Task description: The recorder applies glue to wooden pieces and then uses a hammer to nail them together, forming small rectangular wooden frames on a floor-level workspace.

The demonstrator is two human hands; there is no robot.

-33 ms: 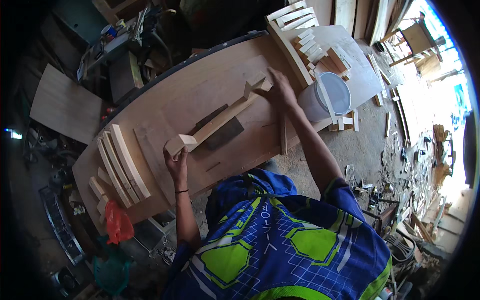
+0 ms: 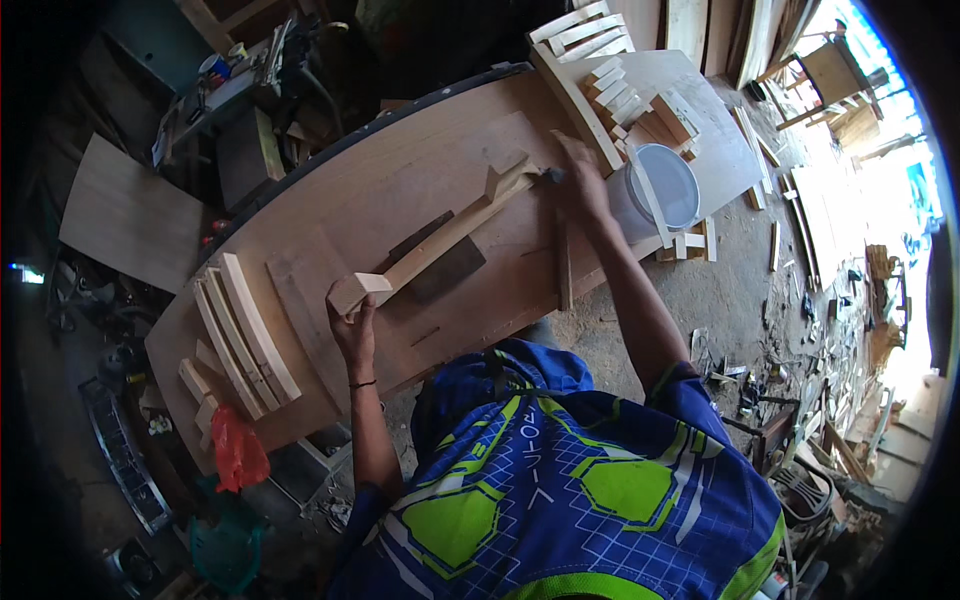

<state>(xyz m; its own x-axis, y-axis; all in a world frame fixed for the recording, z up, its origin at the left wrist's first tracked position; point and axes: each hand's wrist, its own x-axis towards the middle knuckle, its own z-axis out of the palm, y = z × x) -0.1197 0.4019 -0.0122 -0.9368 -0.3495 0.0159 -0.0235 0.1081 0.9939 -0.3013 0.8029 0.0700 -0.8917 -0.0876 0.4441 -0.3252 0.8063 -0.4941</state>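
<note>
While both arms are stretched forward over the bench, the scene is laid out as follows, biggest thing first.

Workbench: a long curved plywood top [image 2: 400, 190] is seen running from lower left to upper right, with everything else resting on it.

Long wooden piece: a pale batten [image 2: 450, 232] with a block fixed at each end is lying diagonally across the middle of the bench, spanning the gap between the two hands; a dark flat board [image 2: 445, 268] is tucked under its middle.

White bucket: a round white tub [image 2: 665, 190] is set at the bench's right edge, just beside the right wrist, with a flat stick laid across its rim.

Slat stacks: pale slats [image 2: 245, 335] are piled at the left end, well apart from the hands; more cut pieces [image 2: 600, 60] are heaped at the far right end.

Left arm: it is bent up from the lower edge, and the left hand [image 2: 350, 325] is closed around the near end block [image 2: 355, 292] of the batten, fingers wrapped under it.

Right arm: it is held almost straight, and the right hand [image 2: 580, 175] is pressed down at the far end block [image 2: 508, 175], curled about a small dark object [image 2: 553, 175] whose kind cannot be told.

Red bag: a crumpled red bag [image 2: 238, 448] is hung below the left end.
</note>
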